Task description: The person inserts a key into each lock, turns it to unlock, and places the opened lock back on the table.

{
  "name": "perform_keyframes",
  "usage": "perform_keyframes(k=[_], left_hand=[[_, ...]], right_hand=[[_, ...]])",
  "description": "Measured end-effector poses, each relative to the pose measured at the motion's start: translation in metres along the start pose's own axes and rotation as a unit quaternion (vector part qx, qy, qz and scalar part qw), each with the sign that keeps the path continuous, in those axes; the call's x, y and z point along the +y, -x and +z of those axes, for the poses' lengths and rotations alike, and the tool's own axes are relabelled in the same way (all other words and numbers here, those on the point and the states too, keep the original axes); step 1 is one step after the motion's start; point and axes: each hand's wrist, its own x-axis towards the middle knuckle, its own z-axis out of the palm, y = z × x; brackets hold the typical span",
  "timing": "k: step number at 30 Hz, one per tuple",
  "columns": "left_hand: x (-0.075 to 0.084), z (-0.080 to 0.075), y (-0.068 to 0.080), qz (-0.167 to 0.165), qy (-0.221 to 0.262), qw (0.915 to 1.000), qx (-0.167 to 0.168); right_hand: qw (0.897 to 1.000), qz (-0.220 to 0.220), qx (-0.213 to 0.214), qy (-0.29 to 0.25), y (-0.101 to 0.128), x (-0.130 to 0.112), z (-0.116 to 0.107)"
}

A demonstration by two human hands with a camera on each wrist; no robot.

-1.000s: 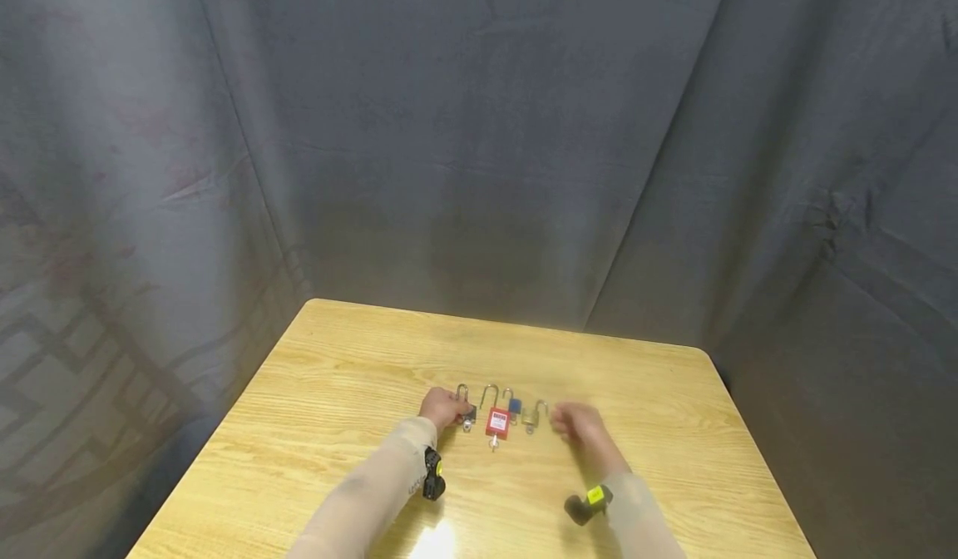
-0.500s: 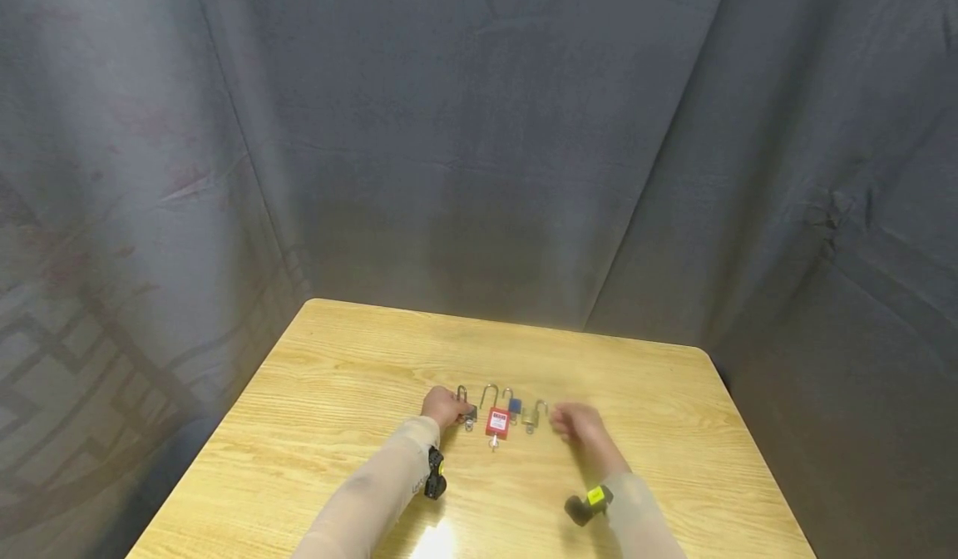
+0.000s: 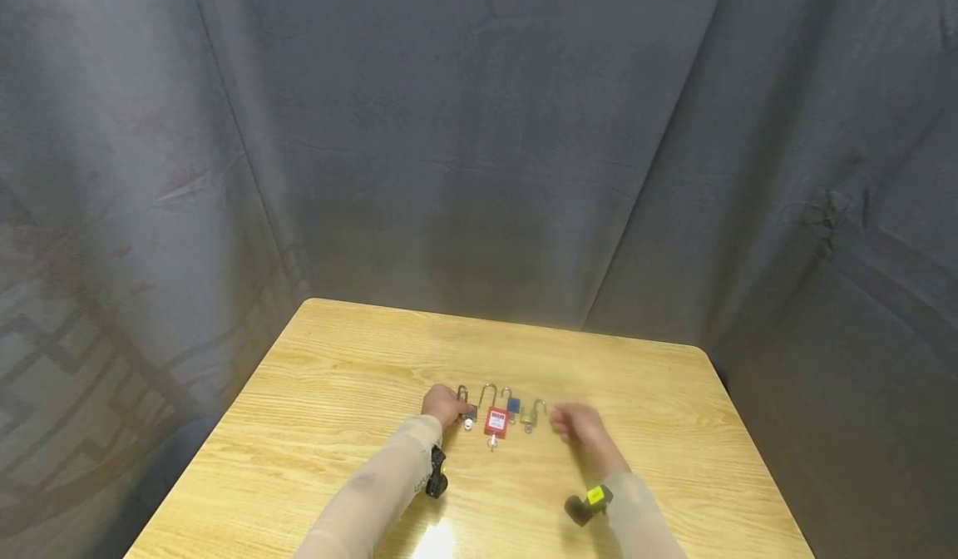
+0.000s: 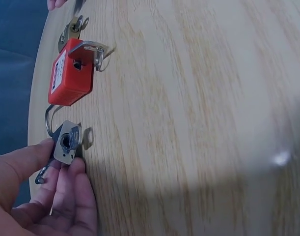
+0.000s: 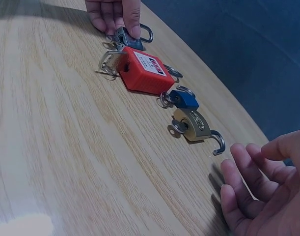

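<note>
Left hand [image 4: 39,196] pinches grey padlock [image 4: 66,142] at row's left end. Right hand [image 5: 260,189] loosely spread, empty, just right of brass padlock [image 5: 193,126]; shackle hook points toward it.

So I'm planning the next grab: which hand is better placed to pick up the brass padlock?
Right. The right hand hovers open just beside the brass padlock, while the left hand already pinches the grey padlock.

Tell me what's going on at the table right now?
Four padlocks lie in a row on the wooden table. The left hand pinches the grey padlock at the left end. Beside it lie the red padlock, blue padlock and brass padlock, keys in. The right hand hovers open just past the brass one, touching nothing.
</note>
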Motion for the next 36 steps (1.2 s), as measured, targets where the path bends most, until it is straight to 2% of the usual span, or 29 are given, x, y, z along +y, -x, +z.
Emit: perform_keyframes(k=[7,21,36], left_hand=[[0.001,0.004,-0.001,-0.008,-0.006,0.9998,0.015],[0.010,0.006,0.000,-0.034,-0.038,0.9978,0.044],[0.007,0.004,-0.002,-0.025,-0.023,0.9988,0.034]], right_hand=[[1.000,0.005,0.007,-0.004,-0.001,0.000,-0.001],[1.000,-0.006,-0.004,0.000,0.003,0.002,-0.004],[1.000,0.007,0.002,-0.006,0.003,0.001,-0.006]])
